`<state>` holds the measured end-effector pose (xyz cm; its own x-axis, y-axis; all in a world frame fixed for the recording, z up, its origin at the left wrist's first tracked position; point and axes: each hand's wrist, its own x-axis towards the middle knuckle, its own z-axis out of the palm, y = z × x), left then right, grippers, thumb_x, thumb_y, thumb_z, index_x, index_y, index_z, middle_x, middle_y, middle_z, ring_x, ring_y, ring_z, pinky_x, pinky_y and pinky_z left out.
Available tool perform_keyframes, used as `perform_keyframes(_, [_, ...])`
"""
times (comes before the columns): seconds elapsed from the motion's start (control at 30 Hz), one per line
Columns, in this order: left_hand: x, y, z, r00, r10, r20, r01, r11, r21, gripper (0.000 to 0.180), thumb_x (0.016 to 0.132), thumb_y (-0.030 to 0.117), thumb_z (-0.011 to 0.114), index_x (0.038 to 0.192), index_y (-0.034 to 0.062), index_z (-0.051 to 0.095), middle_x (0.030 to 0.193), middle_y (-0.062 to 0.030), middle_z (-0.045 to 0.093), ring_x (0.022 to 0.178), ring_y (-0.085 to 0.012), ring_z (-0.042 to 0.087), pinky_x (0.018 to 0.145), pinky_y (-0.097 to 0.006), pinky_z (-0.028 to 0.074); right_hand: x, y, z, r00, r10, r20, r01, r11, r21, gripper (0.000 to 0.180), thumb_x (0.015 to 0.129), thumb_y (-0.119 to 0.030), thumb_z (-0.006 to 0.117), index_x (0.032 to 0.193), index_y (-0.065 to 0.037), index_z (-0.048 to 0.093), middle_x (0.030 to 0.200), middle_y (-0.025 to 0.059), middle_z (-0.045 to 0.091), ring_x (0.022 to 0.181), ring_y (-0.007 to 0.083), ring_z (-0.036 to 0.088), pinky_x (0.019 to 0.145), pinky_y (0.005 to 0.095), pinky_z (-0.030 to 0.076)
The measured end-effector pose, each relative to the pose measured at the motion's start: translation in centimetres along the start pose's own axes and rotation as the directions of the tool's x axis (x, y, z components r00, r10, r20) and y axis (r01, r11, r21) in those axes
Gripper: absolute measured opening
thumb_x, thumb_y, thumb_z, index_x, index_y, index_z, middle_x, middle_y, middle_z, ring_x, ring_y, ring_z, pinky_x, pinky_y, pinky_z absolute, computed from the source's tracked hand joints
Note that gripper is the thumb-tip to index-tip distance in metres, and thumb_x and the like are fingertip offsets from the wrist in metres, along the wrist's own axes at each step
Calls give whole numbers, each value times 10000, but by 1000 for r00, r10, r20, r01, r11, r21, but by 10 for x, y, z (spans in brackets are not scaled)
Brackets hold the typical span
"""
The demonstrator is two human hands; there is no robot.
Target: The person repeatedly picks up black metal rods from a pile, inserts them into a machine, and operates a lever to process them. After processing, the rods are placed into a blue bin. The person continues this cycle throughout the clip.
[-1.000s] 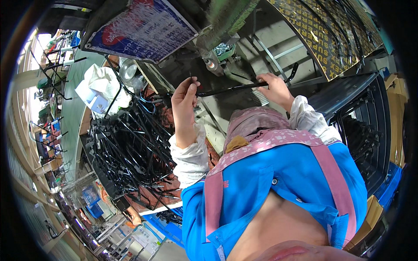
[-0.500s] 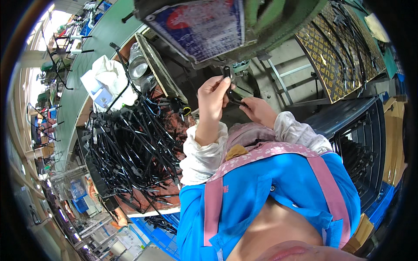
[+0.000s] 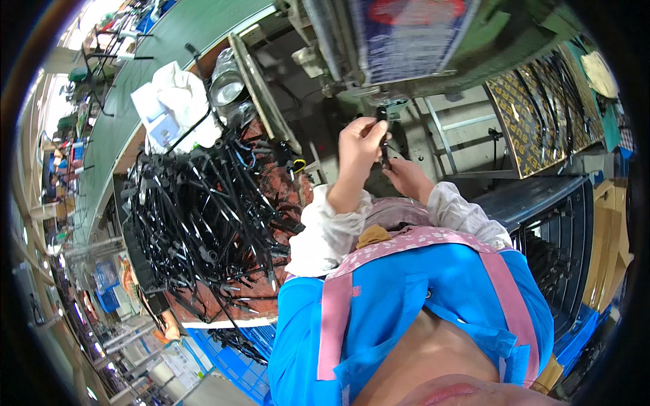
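In front of me, just below a green machine (image 3: 504, 51) with a worn blue and red plate, I hold a slim black rod (image 3: 384, 154) with a thicker black end at the top. My left hand (image 3: 361, 150) pinches it near that thick end, thumb on the near side. Lower down, my right hand (image 3: 409, 180) grips the rod's lower part between its fingers. The rod's top end is close under the machine; whether the two touch, I cannot tell. Part of the rod is hidden by my fingers.
A heap of black rods (image 3: 196, 210) covers the reddish bench (image 3: 261, 287) at left, beside a white cloth bag (image 3: 179, 101) and a metal can (image 3: 227, 91). More rods lie on a patterned board (image 3: 504, 115) at right. A dark crate (image 3: 555, 243) stands near my right side.
The view has turned a little, so the machine and bench appear shifted. The rod stands more upright than before, and my left hand is farther right in the picture. Both hands keep their hold.
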<state>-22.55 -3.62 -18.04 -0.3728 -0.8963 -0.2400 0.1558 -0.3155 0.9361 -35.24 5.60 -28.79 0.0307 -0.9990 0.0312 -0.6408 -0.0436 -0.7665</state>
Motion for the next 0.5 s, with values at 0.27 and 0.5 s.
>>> perform_keyframes(0.27, [-20,-26,-52,993,97,-74,-92,994,59,170,846,112,643,963,-2,593,735,-9,592,549,-65,520,490,-212,428,8,1,0,967,239,85,-247,963,109,243,846,-124,644,1043,8,589,784,69,612,615,104,533,573,264,446])
perform_keyframes(0.5, [-99,-49,-267,671,610,-421,397,185,899,131,804,81,554,874,-9,617,815,-198,626,800,-350,618,715,-416,492,15,-24,-8,973,222,-64,-180,903,389,202,878,-98,602,1065,-23,597,737,6,590,629,76,559,591,230,455])
